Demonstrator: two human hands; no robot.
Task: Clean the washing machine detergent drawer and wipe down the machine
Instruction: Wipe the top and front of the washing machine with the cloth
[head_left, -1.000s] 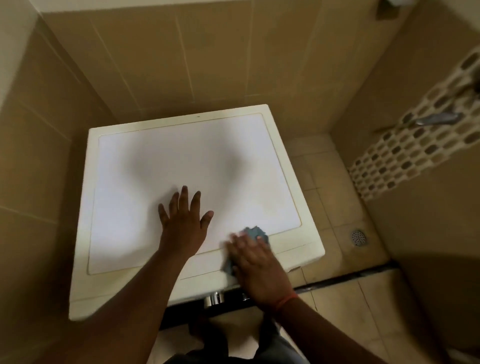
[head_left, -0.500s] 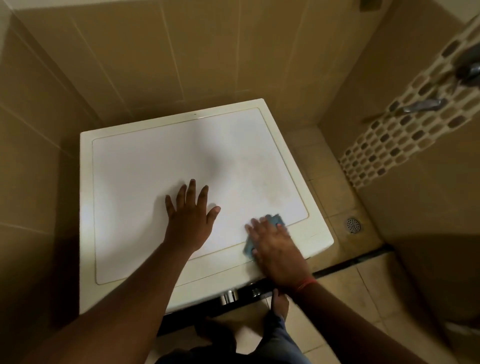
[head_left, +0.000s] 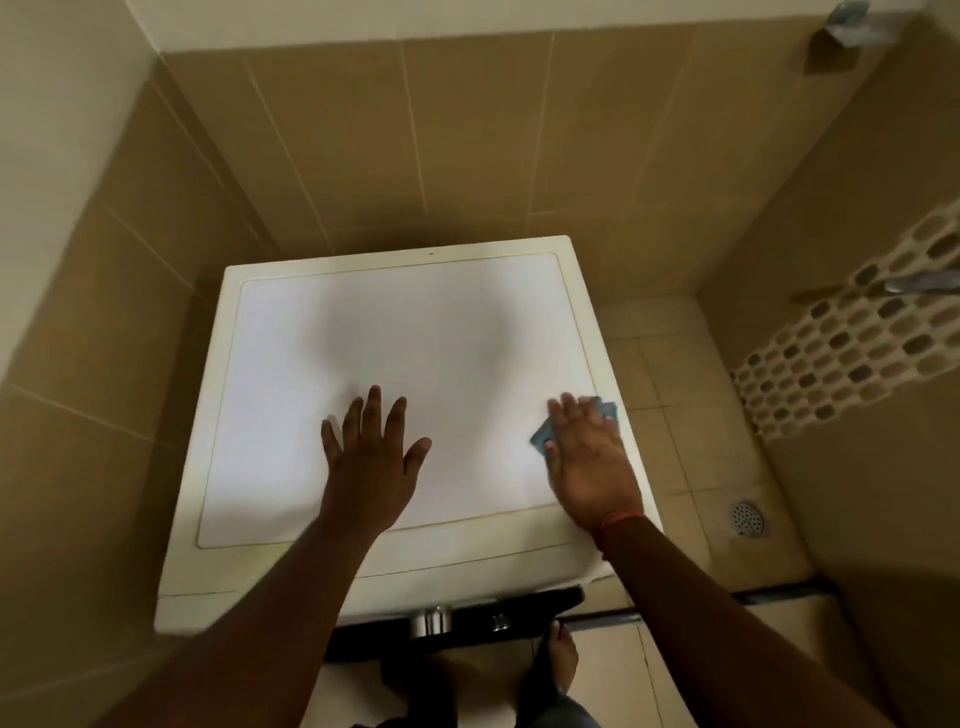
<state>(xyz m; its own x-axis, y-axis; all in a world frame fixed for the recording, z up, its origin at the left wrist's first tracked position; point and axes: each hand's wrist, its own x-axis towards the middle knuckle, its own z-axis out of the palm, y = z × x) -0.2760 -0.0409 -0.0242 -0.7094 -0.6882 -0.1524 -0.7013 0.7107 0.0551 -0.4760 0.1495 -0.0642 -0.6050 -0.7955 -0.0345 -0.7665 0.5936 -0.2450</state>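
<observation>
While left hand (head_left: 370, 462) lies flat, right hand (head_left: 587, 457) presses cloth (head_left: 605, 410).

Dim warm room, washing machine top (head_left: 395, 364) brightest with two soft grey shadows, corners dark, wide-angle bending at edges, slight softness throughout.

The right hand (head_left: 587, 462) is covering most of the blue cloth (head_left: 607, 408), leaving only its corners showing. Both forearms are hiding part of the washing machine (head_left: 395, 322) front edge, and its front panel is lying in dark shadow. The metal fixture (head_left: 852, 23) is running off the top edge.
</observation>
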